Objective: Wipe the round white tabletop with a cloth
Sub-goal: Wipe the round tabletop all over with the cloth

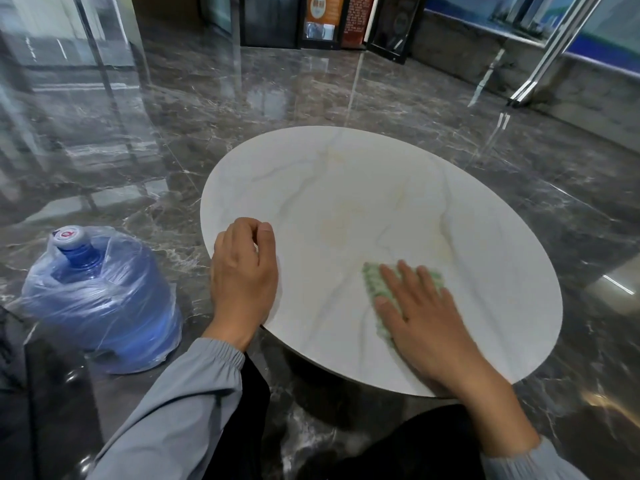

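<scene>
Cloth: near side of the table, under our right hand.
Right hand: flat, pressing it.
Left hand: curled, empty, at table's left rim.

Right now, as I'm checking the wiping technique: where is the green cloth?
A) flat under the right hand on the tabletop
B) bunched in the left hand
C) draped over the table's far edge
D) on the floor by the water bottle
A: the right hand presses the green cloth flat on the tabletop with straight fingers.
</scene>
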Demonstrator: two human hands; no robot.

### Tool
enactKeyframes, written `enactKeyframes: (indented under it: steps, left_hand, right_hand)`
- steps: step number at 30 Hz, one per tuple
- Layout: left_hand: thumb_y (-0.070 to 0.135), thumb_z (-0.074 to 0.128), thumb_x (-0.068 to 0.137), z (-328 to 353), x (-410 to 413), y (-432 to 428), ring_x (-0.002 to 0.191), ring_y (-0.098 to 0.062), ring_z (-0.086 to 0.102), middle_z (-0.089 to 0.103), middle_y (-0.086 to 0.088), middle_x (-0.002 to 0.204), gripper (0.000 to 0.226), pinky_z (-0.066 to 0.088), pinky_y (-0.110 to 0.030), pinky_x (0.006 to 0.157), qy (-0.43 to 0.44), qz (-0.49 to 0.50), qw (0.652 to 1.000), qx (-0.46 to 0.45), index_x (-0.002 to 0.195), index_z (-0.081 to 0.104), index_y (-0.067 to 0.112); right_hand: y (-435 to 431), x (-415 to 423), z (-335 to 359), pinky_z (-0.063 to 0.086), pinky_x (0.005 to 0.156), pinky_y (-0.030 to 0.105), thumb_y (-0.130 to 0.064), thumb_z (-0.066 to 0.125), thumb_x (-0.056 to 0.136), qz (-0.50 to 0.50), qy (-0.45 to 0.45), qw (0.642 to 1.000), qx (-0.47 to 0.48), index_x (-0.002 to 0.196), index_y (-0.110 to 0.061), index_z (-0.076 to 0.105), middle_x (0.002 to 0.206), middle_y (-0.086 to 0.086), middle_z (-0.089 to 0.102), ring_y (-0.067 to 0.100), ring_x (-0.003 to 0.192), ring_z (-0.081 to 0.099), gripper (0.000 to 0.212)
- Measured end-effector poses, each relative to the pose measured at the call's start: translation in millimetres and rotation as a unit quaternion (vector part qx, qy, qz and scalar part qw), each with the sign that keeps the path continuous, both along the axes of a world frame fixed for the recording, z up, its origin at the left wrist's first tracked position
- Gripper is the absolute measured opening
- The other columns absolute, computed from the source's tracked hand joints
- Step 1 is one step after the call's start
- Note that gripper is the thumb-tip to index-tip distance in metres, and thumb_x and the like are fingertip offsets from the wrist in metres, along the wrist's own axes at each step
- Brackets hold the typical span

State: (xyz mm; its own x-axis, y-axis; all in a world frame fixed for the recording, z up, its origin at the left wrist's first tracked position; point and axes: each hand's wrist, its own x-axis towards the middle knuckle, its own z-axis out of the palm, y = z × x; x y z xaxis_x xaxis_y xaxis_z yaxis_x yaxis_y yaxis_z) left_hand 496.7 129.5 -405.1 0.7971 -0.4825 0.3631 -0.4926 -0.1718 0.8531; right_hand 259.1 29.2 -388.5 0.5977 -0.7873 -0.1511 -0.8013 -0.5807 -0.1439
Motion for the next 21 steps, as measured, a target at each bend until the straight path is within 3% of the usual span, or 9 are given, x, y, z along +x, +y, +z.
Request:
enactKeyframes:
  steps: [2, 4, 8, 11, 14, 18, 21]
  left_hand:
    - [0.030, 0.042, 0.111, 1, -2, -1, 0.092, -0.019, 0.045, 0.056, 0.005, 0.092, 0.023, 0.036, -0.038, 0.082, -0.006, 0.001, 1.000, 0.009, 0.097, 0.054, 0.016]
    - [0.030, 0.042, 0.111, 1, -2, -1, 0.091, -0.020, 0.045, 0.057, 0.004, 0.092, 0.025, 0.037, -0.040, 0.083, -0.009, -0.002, 1.000, 0.012, 0.097, 0.055, 0.015]
    - [0.037, 0.036, 0.109, 1, -1, 0, 0.094, -0.023, 0.047, 0.059, 0.002, 0.094, 0.033, 0.039, -0.044, 0.085, -0.006, -0.012, 1.000, 0.008, 0.097, 0.055, 0.014]
    - [0.042, 0.032, 0.106, 0, 0, 0, 0.094, -0.019, 0.047, 0.059, 0.005, 0.094, 0.035, 0.040, -0.042, 0.085, 0.003, -0.014, 1.000, 0.007, 0.097, 0.056, 0.018]
    - [0.043, 0.032, 0.105, -1, 1, 1, 0.094, -0.019, 0.047, 0.060, 0.004, 0.095, 0.037, 0.040, -0.043, 0.085, 0.006, -0.017, 1.000, 0.003, 0.098, 0.057, 0.017]
    - [0.040, 0.032, 0.106, 0, -1, 0, 0.094, -0.020, 0.048, 0.060, 0.003, 0.094, 0.037, 0.037, -0.039, 0.083, 0.012, -0.015, 1.000, -0.002, 0.098, 0.057, 0.015]
    - [0.036, 0.030, 0.106, 1, -1, 0, 0.094, -0.023, 0.048, 0.060, 0.001, 0.095, 0.036, 0.037, -0.039, 0.083, 0.017, -0.020, 1.000, -0.007, 0.098, 0.057, 0.014]
  right_hand:
    - [-11, 1, 2, -0.011, 0.126, 0.045, -0.057, 0.009, 0.105, -0.050, 0.008, 0.999, 0.014, 0.160, -0.047, -0.012, 0.169, -0.015, -0.022, 0.013, 0.154, -0.025, 0.060]
    - [-2, 19, 0, -0.014, 0.124, 0.048, -0.055, 0.010, 0.107, -0.037, 0.015, 0.999, 0.009, 0.161, -0.044, -0.014, 0.169, -0.011, -0.024, 0.018, 0.154, -0.026, 0.060]
    - [56, 62, -9, -0.020, 0.123, 0.046, -0.058, 0.008, 0.105, 0.134, -0.041, 0.990, -0.023, 0.161, -0.046, -0.011, 0.168, -0.016, -0.023, 0.015, 0.152, -0.032, 0.060]
    - [68, 66, -11, -0.021, 0.122, 0.040, -0.063, 0.007, 0.103, 0.181, -0.066, 0.981, 0.002, 0.159, -0.052, -0.008, 0.168, -0.022, -0.020, 0.005, 0.149, -0.034, 0.060]
    - [31, 51, -6, -0.015, 0.125, 0.038, -0.063, 0.009, 0.103, 0.130, -0.048, 0.990, -0.001, 0.158, -0.055, -0.008, 0.168, -0.024, -0.017, 0.004, 0.152, -0.028, 0.059]
    - [-22, 32, 9, -0.011, 0.126, 0.046, -0.053, 0.012, 0.109, -0.010, 0.008, 1.000, 0.022, 0.162, -0.044, -0.008, 0.171, -0.013, -0.017, 0.016, 0.156, -0.021, 0.058]
    - [-9, 47, 8, -0.014, 0.124, 0.050, -0.050, 0.012, 0.109, 0.018, 0.022, 0.999, 0.014, 0.162, -0.040, -0.012, 0.170, -0.010, -0.022, 0.022, 0.155, -0.024, 0.059]
